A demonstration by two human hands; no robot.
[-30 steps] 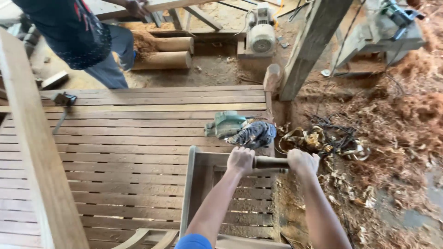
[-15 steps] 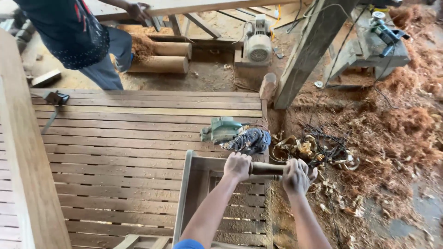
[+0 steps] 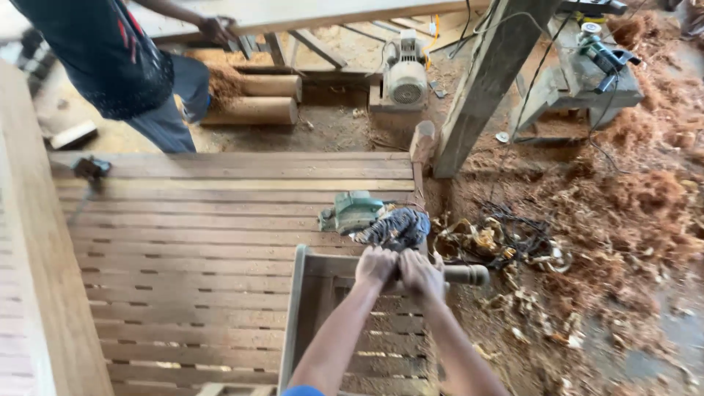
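Head view: both hands wrapped on a round wooden dowel [image 3: 463, 275] w/ its free end sticking out to the right, past the edge of the slatted platform [image 3: 220, 242]. Left hand [image 3: 375, 265] closed around the dowel; right hand [image 3: 421, 273] closed around it just beside, the two hands touching side by side. Dowel lies roughly level, along the top rail of a grey wooden frame [image 3: 304, 308] that stands on the platform; forearms come up from the bottom edge over the frame.

Just beyond the hands, on the platform: a striped cloth [image 3: 396, 227], bunched up, touching a green power tool [image 3: 352, 211] on its left. Right of the platform edge, on the dirt: pile of curled wood shavings and offcuts [image 3: 491, 238], w/ dark cable tangled through. More reddish shavings [image 3: 645, 198] spread over the ground farther right.

Farther out: a thick wooden post [image 3: 484, 81] tilts up from the platform's far right corner. Behind it an electric motor [image 3: 405, 73], and a grey machine stand [image 3: 579, 81] at far right. Two round logs [image 3: 257, 99] lie at top centre. Top left: another person in a dark shirt [image 3: 103, 59], one hand [image 3: 214, 31] on a long plank. Small black tool [image 3: 92, 167] on the platform's left; pale plank [image 3: 44, 293] runs down the left edge.
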